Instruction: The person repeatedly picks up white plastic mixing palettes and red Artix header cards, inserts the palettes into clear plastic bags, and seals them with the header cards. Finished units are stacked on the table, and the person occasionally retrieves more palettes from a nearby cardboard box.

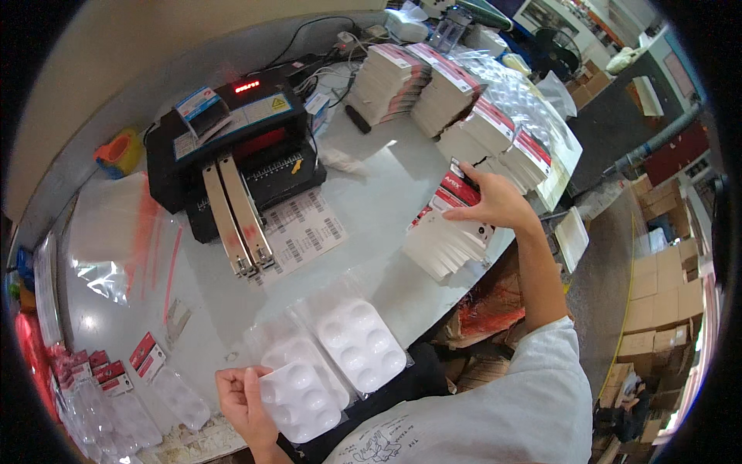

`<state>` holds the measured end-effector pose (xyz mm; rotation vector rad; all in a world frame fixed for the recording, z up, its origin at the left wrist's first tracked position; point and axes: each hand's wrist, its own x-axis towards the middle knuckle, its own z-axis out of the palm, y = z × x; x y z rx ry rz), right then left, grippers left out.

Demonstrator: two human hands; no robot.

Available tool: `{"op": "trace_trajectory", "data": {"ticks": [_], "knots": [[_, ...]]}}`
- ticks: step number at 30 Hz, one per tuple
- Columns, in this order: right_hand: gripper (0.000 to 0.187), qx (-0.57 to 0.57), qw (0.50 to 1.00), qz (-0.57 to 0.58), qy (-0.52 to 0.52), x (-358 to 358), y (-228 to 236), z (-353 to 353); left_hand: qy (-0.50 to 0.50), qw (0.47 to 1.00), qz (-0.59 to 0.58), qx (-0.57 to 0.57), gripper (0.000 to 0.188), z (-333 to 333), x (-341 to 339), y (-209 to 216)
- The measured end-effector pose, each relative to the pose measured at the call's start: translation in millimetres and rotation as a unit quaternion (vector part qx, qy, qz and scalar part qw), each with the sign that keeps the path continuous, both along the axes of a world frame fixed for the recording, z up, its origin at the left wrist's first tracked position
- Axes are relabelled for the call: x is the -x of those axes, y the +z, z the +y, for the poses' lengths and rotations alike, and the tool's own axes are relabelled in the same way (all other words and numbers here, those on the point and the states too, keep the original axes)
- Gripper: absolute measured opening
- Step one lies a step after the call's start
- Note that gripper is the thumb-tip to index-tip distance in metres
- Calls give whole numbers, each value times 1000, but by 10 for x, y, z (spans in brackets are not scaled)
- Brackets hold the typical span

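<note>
My left hand (pixel 249 396) is closed on the edge of a white plastic paint palette (pixel 301 400) with round wells, at the table's near edge. Beside it, two more palettes lie in clear bags: one (pixel 362 346) on the right and another (pixel 297 349) partly under the held one. Farther right, my right hand (pixel 498 203) grips the top of a fanned pile of red and white header cards (pixel 444 251), thumb on the near side and fingers at the far edge. How many cards it pinches cannot be made out.
A black machine (pixel 232 147) with metal rails stands at the back left, a barcode label sheet (pixel 309 232) beside it. Tall card stacks (pixel 386 85) line the back right. Clear bags (pixel 104 232) and carded palettes (pixel 174 387) lie left. Boxes (pixel 653 282) stand beyond the table.
</note>
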<state>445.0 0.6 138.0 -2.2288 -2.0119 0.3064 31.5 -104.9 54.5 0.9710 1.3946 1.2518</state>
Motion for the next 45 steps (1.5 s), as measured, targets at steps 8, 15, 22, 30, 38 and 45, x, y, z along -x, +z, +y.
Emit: {"op": "trace_trajectory", "data": {"ticks": [8,15,22,30,38,45], "knots": [[82,-5,999,27,20,58,84,88,-23,998,-66,9,16,5,74,107],[68,-24,997,74,-24,-78,114,88,-22,994,-99,30,20,37,-27,261],[48,-90,992,53,-67,110,246,40,-26,989,-133,54,18,27,-27,350],[34,-159,901,69,397,1682,-250,25,-67,988,-130,54,24,24,-21,346],[35,-235,875,-9,423,1956,-1032,312,-58,974,-201,91,24,55,112,320],[38,-161,930,96,317,1956,-227,304,-57,981,-169,82,22,303,-15,226]]}}
